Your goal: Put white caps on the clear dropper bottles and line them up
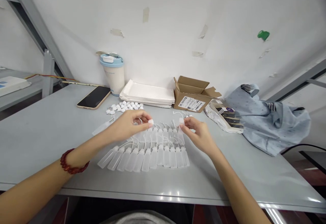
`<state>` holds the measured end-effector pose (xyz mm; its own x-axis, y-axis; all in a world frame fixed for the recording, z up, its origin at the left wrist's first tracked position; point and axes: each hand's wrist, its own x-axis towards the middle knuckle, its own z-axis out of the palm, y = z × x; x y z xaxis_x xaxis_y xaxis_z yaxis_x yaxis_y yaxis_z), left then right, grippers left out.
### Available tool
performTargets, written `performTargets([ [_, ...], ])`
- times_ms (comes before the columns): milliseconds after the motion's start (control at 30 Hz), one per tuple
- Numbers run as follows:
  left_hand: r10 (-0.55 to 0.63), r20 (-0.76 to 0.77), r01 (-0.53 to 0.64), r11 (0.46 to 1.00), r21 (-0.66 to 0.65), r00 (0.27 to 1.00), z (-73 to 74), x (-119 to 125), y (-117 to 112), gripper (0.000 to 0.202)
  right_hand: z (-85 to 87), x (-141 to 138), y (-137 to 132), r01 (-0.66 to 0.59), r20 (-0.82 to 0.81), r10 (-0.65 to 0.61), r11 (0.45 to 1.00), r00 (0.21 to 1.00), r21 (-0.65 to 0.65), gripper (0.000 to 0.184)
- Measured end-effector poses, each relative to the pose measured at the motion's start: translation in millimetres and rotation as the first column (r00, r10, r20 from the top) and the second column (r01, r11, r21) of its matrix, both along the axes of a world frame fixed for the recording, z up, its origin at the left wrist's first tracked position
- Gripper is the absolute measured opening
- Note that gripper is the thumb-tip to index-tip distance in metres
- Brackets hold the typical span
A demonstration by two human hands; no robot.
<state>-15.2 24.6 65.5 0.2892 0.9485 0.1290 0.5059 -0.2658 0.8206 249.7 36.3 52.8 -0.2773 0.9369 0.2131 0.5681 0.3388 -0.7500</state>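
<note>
My left hand [134, 123] is closed in a pinch, with a small white cap [150, 122] at its fingertips. To its right, my right hand [198, 132] pinches the neck of a small translucent bottle [181, 137], whose white top [181, 120] shows above the fingers. Below and between the hands, slim translucent bottles [146, 159] with thin white tubes at their necks lie side by side in two rows. The far row is partly covered by the left hand. Behind the left hand is a pile of loose white caps [124, 106].
A phone [94, 97], a blue-lidded cup [113, 76] and a stack of white sheets [147, 93] stand along the wall. Further right are an open cardboard box [193, 95], a clear-wrapped package [225, 117] and a light blue cloth bag [270, 118]. The grey table's front edge [152, 195] runs nearest me.
</note>
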Motion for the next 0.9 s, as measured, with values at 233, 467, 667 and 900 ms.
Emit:
performTargets([
  [233,-0.164,0.172,0.177,0.982,-0.061,0.971,-9.3,22.7,-20.4,0.024,1.2,-27.6,-36.5,-0.218,0.090,0.201,0.938,0.975,0.271,0.012],
  [467,-0.134,0.219,0.150,0.987,-0.059,0.967,-7.4,19.1,-21.8,0.023,-5.2,-27.6,-34.8,-0.261,0.143,0.220,0.868,0.965,0.423,0.012],
  [667,-0.121,0.201,0.137,0.988,-0.070,0.972,-3.7,19.4,-24.3,0.023,-5.1,-26.3,-31.3,-0.314,0.080,0.309,0.859,0.948,0.404,0.018],
  [900,-0.179,0.347,0.243,0.958,-0.151,0.921,-4.2,21.8,-26.0,0.018,-8.7,-29.9,-34.1,-0.315,0.015,0.342,0.849,0.940,0.423,0.019],
])
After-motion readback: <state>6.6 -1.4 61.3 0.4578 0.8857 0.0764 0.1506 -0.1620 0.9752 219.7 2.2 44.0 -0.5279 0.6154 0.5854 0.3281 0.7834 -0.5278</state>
